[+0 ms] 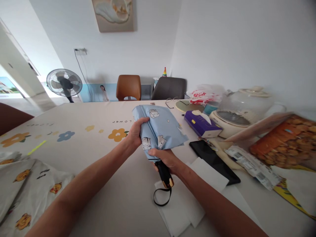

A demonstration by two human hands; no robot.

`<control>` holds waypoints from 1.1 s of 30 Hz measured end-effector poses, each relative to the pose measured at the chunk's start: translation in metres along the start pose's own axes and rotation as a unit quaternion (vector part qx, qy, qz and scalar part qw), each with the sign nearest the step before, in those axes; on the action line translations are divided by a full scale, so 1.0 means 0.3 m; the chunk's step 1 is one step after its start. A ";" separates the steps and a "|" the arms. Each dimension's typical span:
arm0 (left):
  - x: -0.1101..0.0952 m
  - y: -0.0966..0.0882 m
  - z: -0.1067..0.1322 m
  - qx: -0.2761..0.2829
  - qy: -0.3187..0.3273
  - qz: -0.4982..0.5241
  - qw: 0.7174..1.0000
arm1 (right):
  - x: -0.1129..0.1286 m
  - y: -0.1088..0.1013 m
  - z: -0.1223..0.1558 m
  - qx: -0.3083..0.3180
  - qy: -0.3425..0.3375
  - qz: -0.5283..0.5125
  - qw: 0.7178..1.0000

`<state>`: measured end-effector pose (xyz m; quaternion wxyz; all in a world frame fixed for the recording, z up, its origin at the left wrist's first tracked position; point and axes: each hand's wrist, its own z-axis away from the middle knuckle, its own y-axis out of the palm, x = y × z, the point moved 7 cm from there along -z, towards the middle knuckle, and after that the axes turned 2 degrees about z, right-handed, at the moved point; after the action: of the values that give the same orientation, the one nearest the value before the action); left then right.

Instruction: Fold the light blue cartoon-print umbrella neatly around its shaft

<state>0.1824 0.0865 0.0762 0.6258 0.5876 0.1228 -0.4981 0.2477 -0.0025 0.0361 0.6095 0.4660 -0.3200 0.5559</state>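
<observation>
A light blue folding umbrella (163, 126) with cartoon animal prints is held above the table, its canopy collapsed and loosely folded. Its black handle (164, 172) with a gold-coloured end points towards me, and a black wrist strap (162, 197) hangs from it. My left hand (138, 130) is closed on the canopy's left side, thumb on top. Near the handle, my right hand (166, 158) grips the lower canopy, its thumb over the fabric and the other fingers mostly hidden underneath.
White paper sheets (180, 210) lie under the handle. To the right are a black tablet-like slab (214, 161), a purple tissue box (201, 123), a glass kettle (247, 105) and snack packages (286, 141). Printed cloth (32, 191) lies at left. Chairs (128, 87) stand beyond the table.
</observation>
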 end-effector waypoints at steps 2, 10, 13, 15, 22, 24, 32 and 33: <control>-0.005 -0.004 -0.001 -0.007 0.006 0.003 1.000 | -0.005 -0.001 -0.004 -0.007 0.004 0.007 1.000; -0.048 -0.035 -0.012 -0.053 0.068 -0.007 0.996 | 0.037 0.015 -0.015 0.012 -0.095 -0.064 0.993; -0.039 -0.032 -0.009 -0.046 0.052 -0.010 0.998 | 0.037 0.056 0.000 0.090 -0.080 -0.145 0.982; -0.029 -0.030 -0.009 -0.038 0.034 -0.010 0.999 | 0.036 0.070 0.009 0.112 -0.073 -0.185 0.974; -0.005 -0.043 -0.034 -0.030 0.000 0.007 1.000 | 0.025 0.041 -0.007 0.038 -0.092 -0.168 0.981; -0.002 -0.048 -0.038 -0.035 -0.003 0.010 0.999 | 0.022 0.034 -0.013 0.020 -0.095 -0.157 0.983; -0.025 -0.062 -0.039 -0.071 0.030 0.001 0.997 | 0.023 0.006 -0.018 -0.068 -0.151 -0.123 0.978; -0.024 -0.063 -0.039 -0.074 0.028 0.000 0.997 | 0.018 0.007 -0.020 -0.066 -0.149 -0.135 0.977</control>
<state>0.1696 0.1035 0.0667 0.6637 0.5530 0.1768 -0.4716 0.2457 0.0050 0.0395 0.6535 0.5416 -0.3773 0.3704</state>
